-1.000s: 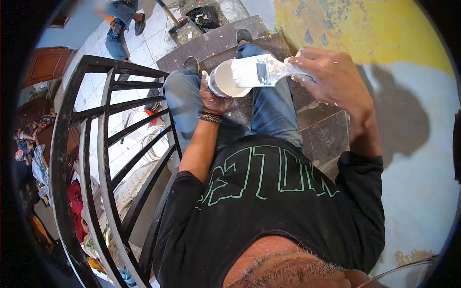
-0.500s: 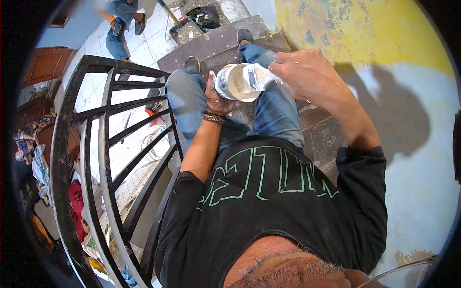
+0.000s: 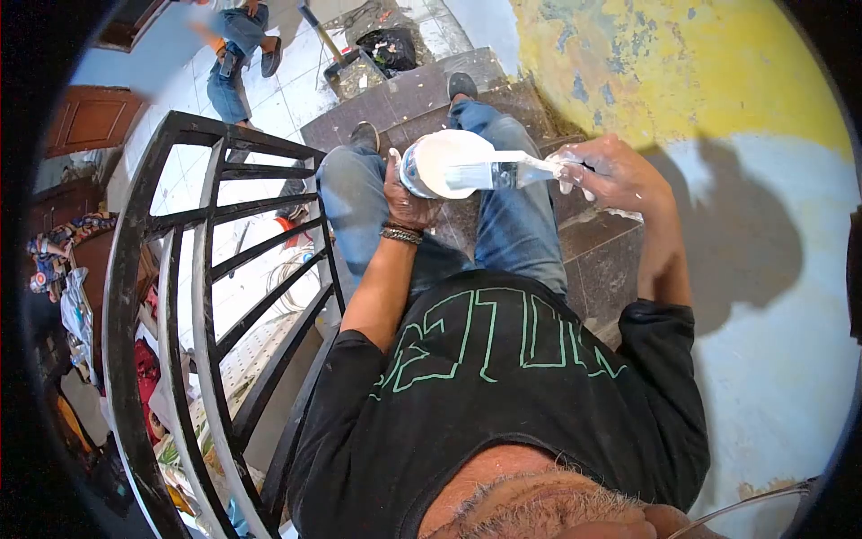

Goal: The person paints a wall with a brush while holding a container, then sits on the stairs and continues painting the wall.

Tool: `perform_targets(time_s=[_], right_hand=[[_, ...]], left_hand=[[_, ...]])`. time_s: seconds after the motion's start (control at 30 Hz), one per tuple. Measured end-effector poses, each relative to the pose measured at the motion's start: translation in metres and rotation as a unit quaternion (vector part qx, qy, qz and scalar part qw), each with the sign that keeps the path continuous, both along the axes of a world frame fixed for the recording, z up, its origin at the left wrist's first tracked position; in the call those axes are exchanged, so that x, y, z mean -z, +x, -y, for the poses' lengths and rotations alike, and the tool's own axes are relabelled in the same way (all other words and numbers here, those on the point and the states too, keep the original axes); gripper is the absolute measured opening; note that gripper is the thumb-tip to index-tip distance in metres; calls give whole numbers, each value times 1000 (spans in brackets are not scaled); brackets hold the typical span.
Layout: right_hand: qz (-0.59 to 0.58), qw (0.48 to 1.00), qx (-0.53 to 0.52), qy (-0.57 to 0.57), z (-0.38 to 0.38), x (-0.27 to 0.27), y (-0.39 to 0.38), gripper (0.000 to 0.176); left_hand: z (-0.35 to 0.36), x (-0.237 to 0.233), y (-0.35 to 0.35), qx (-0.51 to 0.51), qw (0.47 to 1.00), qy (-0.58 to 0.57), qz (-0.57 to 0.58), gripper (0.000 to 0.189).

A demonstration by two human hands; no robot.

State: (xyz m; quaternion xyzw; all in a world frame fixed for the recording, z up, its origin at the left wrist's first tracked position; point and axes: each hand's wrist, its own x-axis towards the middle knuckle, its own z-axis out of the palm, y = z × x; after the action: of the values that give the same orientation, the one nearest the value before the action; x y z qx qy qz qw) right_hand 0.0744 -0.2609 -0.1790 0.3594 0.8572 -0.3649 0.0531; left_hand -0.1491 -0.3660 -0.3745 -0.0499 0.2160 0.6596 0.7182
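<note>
Brush (image 3: 505, 174) and right hand (image 3: 615, 175) have shifted since the previous frame: hand drawn back toward the wall (image 3: 772, 359), handle swung to near level. Half a second ago the bristles pointed down inside the cup (image 3: 411, 172); now they lie across its right-hand side, over the rim, with the metal band outside it. Cup's mouth now faces the camera more squarely. Reading: dip probably finished, bristles likely being loaded or wiped at the rim; bristle contact with the white contents cannot be confirmed.

Right hand: thumb and fingers pinched on the handle, white smears on the skin. Left hand (image 3: 410, 208): curled around the cup's side, thumb up along the wall of it, remaining fingers mostly hidden.

Cup location: above the knees, over the dark steps (image 3: 620, 260). Railing (image 3: 119, 278) at left, apart from both hands.
</note>
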Motion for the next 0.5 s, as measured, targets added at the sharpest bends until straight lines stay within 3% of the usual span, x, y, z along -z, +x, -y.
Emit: perform_targets(time_s=[0.03, 0.07, 0.13, 0.27, 0.3, 0.5], right_hand=[[-25, 994, 38, -97, 0, 1, 1, 23], [-28, 995, 37, -93, 2, 5, 2, 23], [-119, 969, 100, -190, 6, 14, 6, 24], [-164, 975, 93, -115, 7, 37, 19, 27], [-154, 954, 160, -203, 9, 34, 22, 28], [-352, 874, 232, -242, 20, 72, 50, 29]], left_hand=[[0, -3, 1, -6, 1000, -6, 17, 69], [-3, -6, 0, -12, 999, -11, 33, 69], [-9, -5, -2, -1, 999, -3, 33, 70], [-28, -24, 1, 3, 996, 60, 72, 72], [-34, -26, 2, 5, 997, 59, 57, 72], [-66, -46, 30, 21, 998, 50, 31, 65]])
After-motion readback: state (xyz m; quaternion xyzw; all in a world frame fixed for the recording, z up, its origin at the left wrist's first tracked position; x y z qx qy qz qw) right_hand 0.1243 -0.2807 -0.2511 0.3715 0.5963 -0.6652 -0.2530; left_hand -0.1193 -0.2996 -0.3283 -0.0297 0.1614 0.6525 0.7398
